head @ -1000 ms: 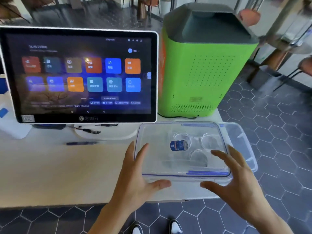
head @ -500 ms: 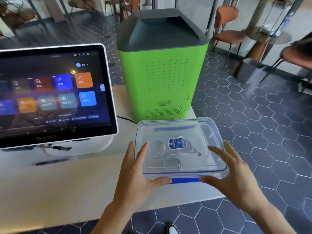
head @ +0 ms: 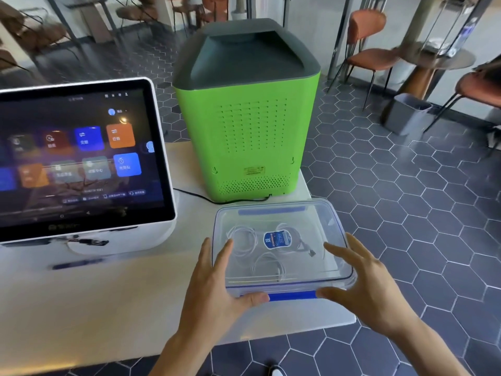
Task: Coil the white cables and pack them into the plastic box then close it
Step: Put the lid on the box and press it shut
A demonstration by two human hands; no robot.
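A clear plastic box [head: 333, 226] with its lid on sits at the table's front right corner. Through the lid I see coiled white cables [head: 242, 240] and a blue label [head: 276, 239] on the lid. A blue clasp [head: 291, 296] lies along the near edge. My left hand [head: 214, 289] rests on the box's left near corner, fingers on the lid and thumb at the front edge beside the clasp. My right hand [head: 360, 283] is at the right near corner, fingers spread over the lid, thumb by the clasp's right end.
A green and grey machine [head: 249, 126] stands right behind the box, its black cord [head: 195, 195] running left. A white touchscreen terminal [head: 81, 158] fills the left side, a blue pen [head: 76, 264] before it. The table edge [head: 271, 335] is close to me.
The view has swung left to right, so the box now sits centred. The lid has settled squarely on the box, and both hands have moved in onto its near corners.
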